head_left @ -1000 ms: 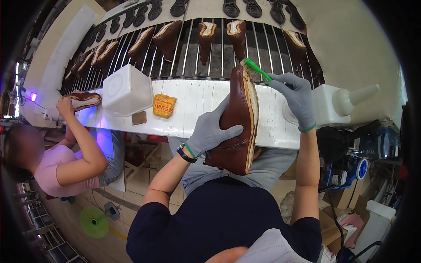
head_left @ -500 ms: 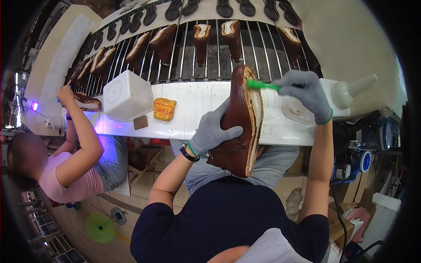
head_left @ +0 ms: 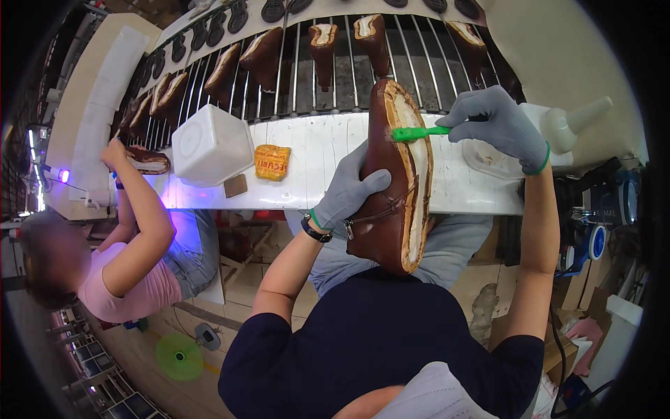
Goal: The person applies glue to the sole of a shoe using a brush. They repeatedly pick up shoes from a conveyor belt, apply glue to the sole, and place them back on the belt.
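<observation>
A brown leather boot upper (head_left: 382, 164) without an outsole is held up in front of me, its pale underside turned to the right. My grey-gloved left hand (head_left: 351, 190) grips it around the side, thumb across the leather above a zip. In my gloved right hand (head_left: 494, 127) is a green brush (head_left: 421, 133) shaped like a toothbrush. Its head lies over the edge of the boot's underside, bristles at the border between leather and sole. A shallow clear dish (head_left: 492, 159) sits on the bench beneath my right hand.
A white plastic tub (head_left: 213, 146), a yellow packet (head_left: 272, 162) and a small brown block (head_left: 235, 186) lie on the white bench (head_left: 307, 143). A white squeeze bottle (head_left: 560, 130) stands at right. Boots rest on metal rollers (head_left: 412, 63) behind; a co-worker (head_left: 132, 258) sits at left.
The brush has moved down along the boot's edge, near the forefoot. The boot has turned slightly, showing more of its underside. The whole view has shifted a little.
</observation>
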Tool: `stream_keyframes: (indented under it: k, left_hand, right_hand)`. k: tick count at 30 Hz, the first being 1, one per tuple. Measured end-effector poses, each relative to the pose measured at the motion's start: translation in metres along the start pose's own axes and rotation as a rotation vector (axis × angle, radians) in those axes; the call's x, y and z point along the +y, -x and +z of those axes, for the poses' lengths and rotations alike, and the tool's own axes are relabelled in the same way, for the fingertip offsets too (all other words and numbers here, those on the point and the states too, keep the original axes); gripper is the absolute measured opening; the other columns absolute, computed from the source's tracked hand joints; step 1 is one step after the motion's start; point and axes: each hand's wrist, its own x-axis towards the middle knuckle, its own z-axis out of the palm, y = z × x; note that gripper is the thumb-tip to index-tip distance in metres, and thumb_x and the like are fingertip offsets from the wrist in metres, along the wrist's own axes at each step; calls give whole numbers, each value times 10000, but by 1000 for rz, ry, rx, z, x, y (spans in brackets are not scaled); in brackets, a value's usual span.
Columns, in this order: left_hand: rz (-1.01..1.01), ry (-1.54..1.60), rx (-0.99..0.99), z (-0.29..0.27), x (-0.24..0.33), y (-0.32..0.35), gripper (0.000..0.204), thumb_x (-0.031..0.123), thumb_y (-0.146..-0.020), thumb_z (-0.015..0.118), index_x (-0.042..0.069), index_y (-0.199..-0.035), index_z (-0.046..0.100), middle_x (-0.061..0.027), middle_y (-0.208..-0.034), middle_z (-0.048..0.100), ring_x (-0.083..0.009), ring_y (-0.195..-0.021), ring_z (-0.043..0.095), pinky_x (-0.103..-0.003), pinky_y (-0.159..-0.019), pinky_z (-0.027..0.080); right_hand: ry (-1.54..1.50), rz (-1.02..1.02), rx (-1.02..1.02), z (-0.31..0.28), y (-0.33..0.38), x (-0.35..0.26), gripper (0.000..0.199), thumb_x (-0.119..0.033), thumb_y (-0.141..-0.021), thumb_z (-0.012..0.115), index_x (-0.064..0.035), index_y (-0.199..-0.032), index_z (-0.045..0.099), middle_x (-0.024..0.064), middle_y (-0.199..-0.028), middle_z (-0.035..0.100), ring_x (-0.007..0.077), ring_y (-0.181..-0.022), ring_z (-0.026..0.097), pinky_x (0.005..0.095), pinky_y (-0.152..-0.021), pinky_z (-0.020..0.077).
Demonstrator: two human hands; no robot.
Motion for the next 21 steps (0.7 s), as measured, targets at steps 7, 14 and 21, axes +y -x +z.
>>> stream_keyframes:
  k: [7,14,21]
  left_hand:
    - [12,-35,68,-2,-1,-1,915,620,-843,659,-67,-1400,424,-145,-1304,580,-195,-1174,570,-334,-1002,459]
    - [15,2,47,-12,-5,-2,808,500,-880,690,-59,-1406,439,-137,-1300,592,-189,-1176,559,-333,-1019,434]
    - [56,10,146,-24,-2,-2,798,510,-886,675,-61,-1396,450,-132,-1291,601,-188,-1179,561,-330,-1011,440]
  right_hand:
    - [2,-66,-134,7,12,3,221,-5,-703,790,12,-922,766,93,-790,696,135,-683,611,278,-628,459]
    - [81,50,109,10,-9,0,190,-37,-783,757,6,-968,760,80,-829,709,95,-746,619,262,-695,488]
    - [-58,7,-91,34,17,6,115,-19,-745,792,22,-840,741,96,-791,719,148,-718,672,292,-654,495]
